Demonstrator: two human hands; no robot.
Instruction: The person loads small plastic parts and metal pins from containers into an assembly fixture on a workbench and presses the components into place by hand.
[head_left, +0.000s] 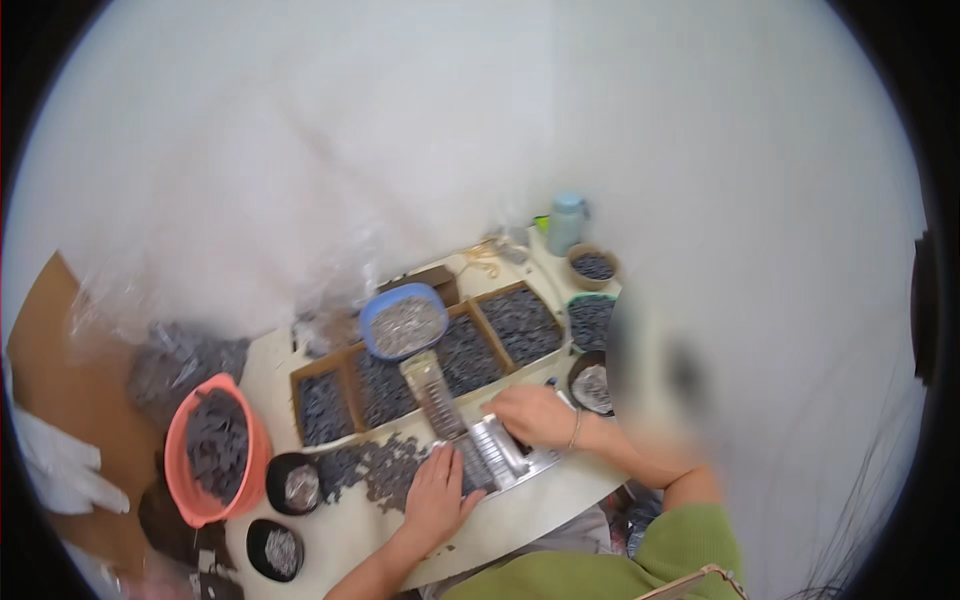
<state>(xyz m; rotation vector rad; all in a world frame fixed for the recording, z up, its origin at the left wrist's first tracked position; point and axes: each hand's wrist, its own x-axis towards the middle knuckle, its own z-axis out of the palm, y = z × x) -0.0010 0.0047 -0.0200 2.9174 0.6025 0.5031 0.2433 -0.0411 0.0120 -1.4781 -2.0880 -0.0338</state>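
My left hand lies flat with its fingers stretched out, over loose dark grey pieces and by the left end of a metal fixture. The fixture is a shiny plate with ridged, slotted rows, on the table's front part. My right hand is at its upper right side, fingers curled down; whatever they grip is hidden beneath them. Just above, a clear ridged plastic holder leans against the cardboard box, whose compartments hold dark grey pieces. On the box sits a blue basin of small silvery parts.
A pink basket of dark pieces stands left, beside two black bowls with shiny parts. At right are a black bowl, a green-rimmed bowl, a tan bowl and a blue bottle. Walls rise behind the table.
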